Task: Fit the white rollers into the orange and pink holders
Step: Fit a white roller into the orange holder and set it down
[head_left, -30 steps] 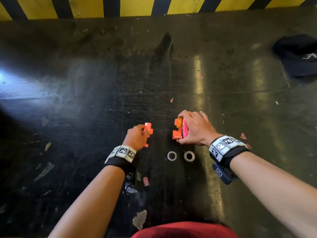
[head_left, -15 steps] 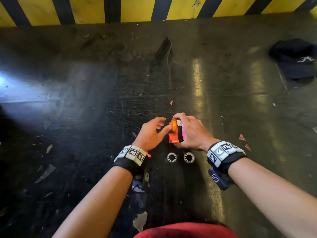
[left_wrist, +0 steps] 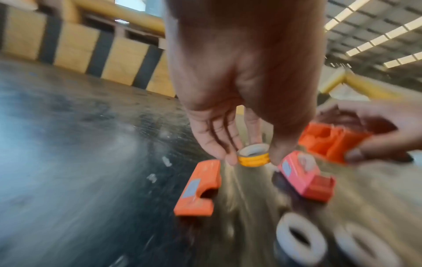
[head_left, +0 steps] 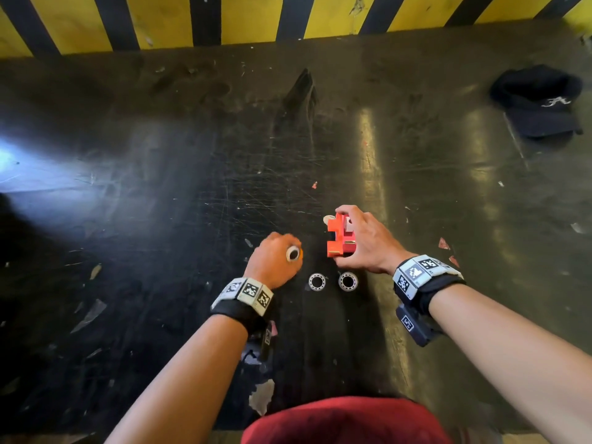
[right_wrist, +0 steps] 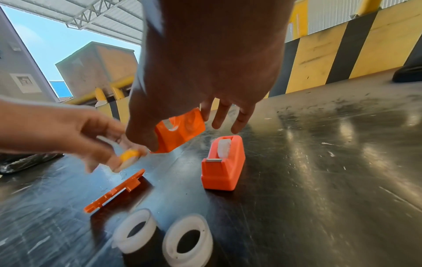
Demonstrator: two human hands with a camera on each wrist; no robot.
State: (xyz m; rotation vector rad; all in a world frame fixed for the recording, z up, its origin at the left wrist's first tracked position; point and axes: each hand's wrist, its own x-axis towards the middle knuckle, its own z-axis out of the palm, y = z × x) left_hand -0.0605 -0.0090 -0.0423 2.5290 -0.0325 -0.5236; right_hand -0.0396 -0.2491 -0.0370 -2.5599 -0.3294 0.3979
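Observation:
My left hand (head_left: 283, 257) pinches a small orange ring with a white inside (head_left: 293, 253), also seen blurred in the left wrist view as the ring (left_wrist: 253, 157). My right hand (head_left: 345, 236) grips an orange holder part (head_left: 338, 239) just above the table, thumb and fingers round it (right_wrist: 180, 130). Two white rollers (head_left: 317, 281) (head_left: 347, 281) lie flat on the table near my wrists. A pink-orange holder (right_wrist: 223, 164) stands under my right palm with a white roll in it. A flat orange holder piece (right_wrist: 116, 189) lies loose below my left hand.
The black scratched table (head_left: 224, 155) ends at a yellow and black striped wall (head_left: 256, 17) at the back. A dark cap (head_left: 541, 100) lies at the far right. Paper scraps (head_left: 93, 312) lie on the left.
My left hand let go of the orange piece, reached to the holder in my right hand, and drew back holding the small ring. My right hand turned its holder part.

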